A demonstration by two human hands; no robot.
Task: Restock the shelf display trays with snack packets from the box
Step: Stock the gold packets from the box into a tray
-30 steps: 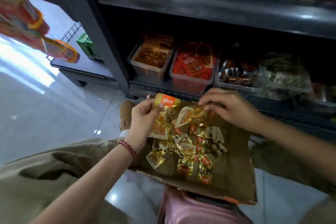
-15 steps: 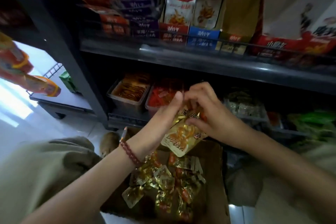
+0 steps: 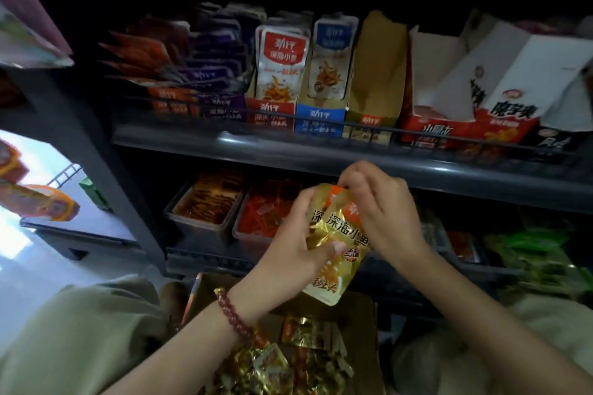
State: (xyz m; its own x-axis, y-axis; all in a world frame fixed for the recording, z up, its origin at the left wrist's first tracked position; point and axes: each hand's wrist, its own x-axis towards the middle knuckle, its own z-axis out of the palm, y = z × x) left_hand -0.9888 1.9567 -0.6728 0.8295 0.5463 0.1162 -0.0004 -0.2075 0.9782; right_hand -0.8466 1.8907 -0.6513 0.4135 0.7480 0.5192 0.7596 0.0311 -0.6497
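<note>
Both hands hold a small stack of gold snack packets point(image 3: 333, 244) in front of the lower shelf. My left hand point(image 3: 288, 253) grips the stack from the left, thumb across its front. At the stack's top edge, my right hand point(image 3: 378, 212) pinches the packets. Below them, the open cardboard box point(image 3: 362, 324) on my lap holds several more gold packets point(image 3: 282, 365). On the upper shelf stands a nearly bare gold display tray point(image 3: 373, 80), between a blue tray point(image 3: 324, 119) and a red tray point(image 3: 433, 131).
The upper shelf point(image 3: 321, 151) has a wire rail in front of upright display trays of red, purple and white packets. On the lower shelf sit clear tubs point(image 3: 202, 218) of orange and red snacks. A dark upright post point(image 3: 106, 170) stands left; bright floor lies beyond it.
Both hands lifted the gold packets out of the box and up to the lower shelf's height. My view tilted upward, bringing the upper shelf trays into sight.
</note>
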